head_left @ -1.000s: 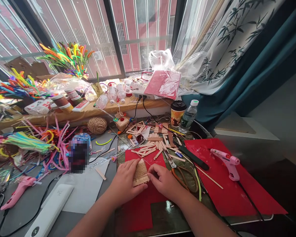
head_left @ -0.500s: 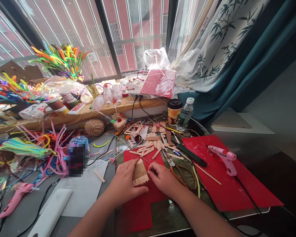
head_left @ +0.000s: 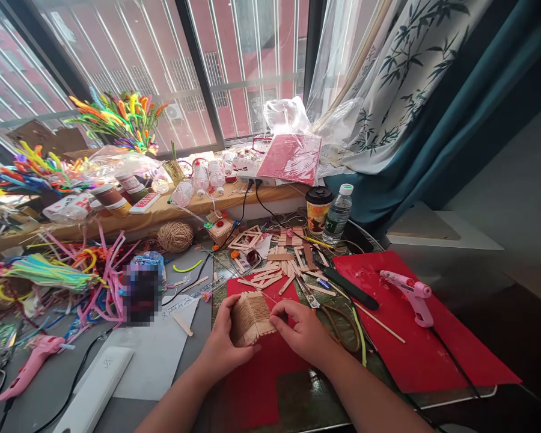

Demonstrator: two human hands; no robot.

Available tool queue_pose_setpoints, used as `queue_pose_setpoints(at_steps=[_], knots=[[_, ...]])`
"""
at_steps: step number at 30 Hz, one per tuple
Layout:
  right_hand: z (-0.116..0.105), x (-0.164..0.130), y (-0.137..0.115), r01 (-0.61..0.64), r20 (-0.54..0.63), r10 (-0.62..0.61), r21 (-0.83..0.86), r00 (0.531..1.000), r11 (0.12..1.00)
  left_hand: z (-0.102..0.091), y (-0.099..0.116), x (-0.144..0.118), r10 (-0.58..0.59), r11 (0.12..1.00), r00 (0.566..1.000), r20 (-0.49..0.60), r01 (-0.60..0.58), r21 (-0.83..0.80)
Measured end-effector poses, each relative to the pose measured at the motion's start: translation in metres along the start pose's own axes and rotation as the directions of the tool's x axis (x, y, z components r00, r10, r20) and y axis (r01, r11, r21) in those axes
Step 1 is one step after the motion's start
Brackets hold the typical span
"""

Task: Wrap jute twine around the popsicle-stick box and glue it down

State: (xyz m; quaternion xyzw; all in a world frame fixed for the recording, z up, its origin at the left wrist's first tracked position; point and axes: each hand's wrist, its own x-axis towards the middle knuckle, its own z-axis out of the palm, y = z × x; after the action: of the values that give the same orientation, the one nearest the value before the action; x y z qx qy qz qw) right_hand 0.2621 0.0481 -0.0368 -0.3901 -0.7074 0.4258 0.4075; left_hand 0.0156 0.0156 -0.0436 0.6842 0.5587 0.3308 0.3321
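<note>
A small box of craft sticks wrapped in brown twine (head_left: 252, 313) is tilted above a red sheet (head_left: 256, 397). My left hand (head_left: 223, 340) grips it from the left, fingers behind and thumb along its lower edge. At the right edge of the box, my right hand (head_left: 297, 328) has thumb and forefinger pinched together on a thin strand of twine, mostly hidden by the fingers. Beyond the hands lies a pile of loose craft sticks (head_left: 275, 273). Scissors with orange-brown handles (head_left: 340, 328) lie just right of my right hand.
A pink glue gun (head_left: 415, 294) rests on a red sheet at right, another pink glue gun (head_left: 31, 364) at left. A twine ball (head_left: 175, 236), paper cup (head_left: 318, 210) and water bottle (head_left: 338, 215) stand farther back. Pipe cleaners (head_left: 49, 270) crowd the left side.
The twine-wrapped box has turned and tipped in my left hand, so more of its wrapped sides show. My left fingers have shifted behind it; my right hand stays pinched at its right edge.
</note>
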Motion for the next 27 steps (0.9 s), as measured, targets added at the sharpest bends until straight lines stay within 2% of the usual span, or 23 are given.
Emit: queue_pose_setpoints(at_steps=[7, 11, 13, 17, 20, 24, 27], knots=[[0.0, 0.0, -0.001, -0.03, -0.004, 0.03, 0.06, 1.0, 0.998, 0.01, -0.015, 0.001, 0.028, 0.977, 1.0, -0.003, -0.028, -0.213], [0.002, -0.002, 0.001, -0.055, 0.006, 0.054, 0.121, 0.999, 0.991, 0.013, -0.018, 0.0, 0.036, 0.995, 0.999, 0.041, -0.032, -0.099], [0.003, -0.003, 0.001, -0.057, 0.027, 0.054, 0.139, 0.998, 0.989, 0.015, -0.017, -0.004, 0.048, 0.994, 0.997, 0.064, -0.041, -0.098], [0.0, -0.007, -0.003, 0.021, 0.088, -0.036, 0.168, 0.995, 0.986, 0.02, -0.01, -0.013, 0.064, 0.973, 0.994, 0.092, -0.042, -0.228], [-0.004, -0.008, -0.005, 0.082, 0.077, -0.094, 0.154, 0.993, 0.985, 0.023, -0.005, -0.013, 0.032, 0.981, 0.988, 0.151, -0.003, -0.192], [-0.005, -0.007, -0.005, 0.099, 0.087, -0.105, 0.073, 0.991, 0.992, 0.012, 0.003, -0.01, -0.018, 0.991, 0.971, 0.237, 0.049, -0.128], [-0.002, -0.007, -0.007, 0.118, 0.125, -0.127, 0.075, 0.984, 0.99, -0.003, 0.022, -0.011, 0.036, 0.999, 0.98, 0.197, -0.027, -0.045]])
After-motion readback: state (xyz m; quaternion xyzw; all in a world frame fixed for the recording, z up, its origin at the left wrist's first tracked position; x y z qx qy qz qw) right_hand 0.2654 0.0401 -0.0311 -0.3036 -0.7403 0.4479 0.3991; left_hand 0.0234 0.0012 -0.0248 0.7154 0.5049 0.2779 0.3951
